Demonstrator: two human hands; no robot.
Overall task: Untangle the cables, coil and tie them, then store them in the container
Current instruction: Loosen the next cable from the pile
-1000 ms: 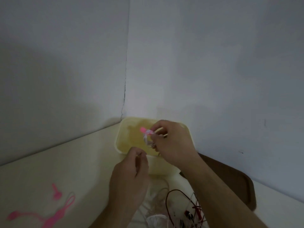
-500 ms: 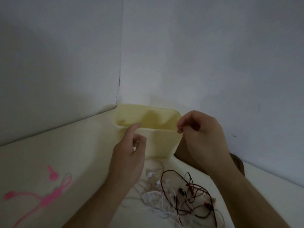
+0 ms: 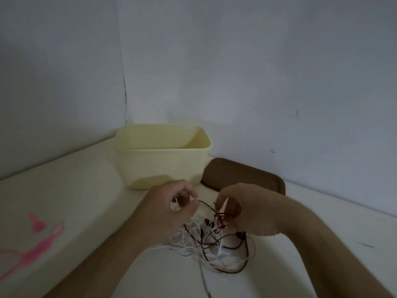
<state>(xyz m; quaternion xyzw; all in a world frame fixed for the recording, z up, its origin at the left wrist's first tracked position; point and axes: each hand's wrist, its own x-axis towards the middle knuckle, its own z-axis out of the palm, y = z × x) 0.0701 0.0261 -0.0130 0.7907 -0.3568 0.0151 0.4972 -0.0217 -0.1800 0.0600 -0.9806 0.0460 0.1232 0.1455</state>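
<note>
1. We are pinching the dark red cable (image 3: 217, 214) with both grips, left hand (image 3: 171, 208) and right hand (image 3: 242, 208), just above the tangle (image 3: 206, 244).
2. We are judging slow, separate pulls best; the container (image 3: 159, 162) is waiting beyond both grips.
</note>
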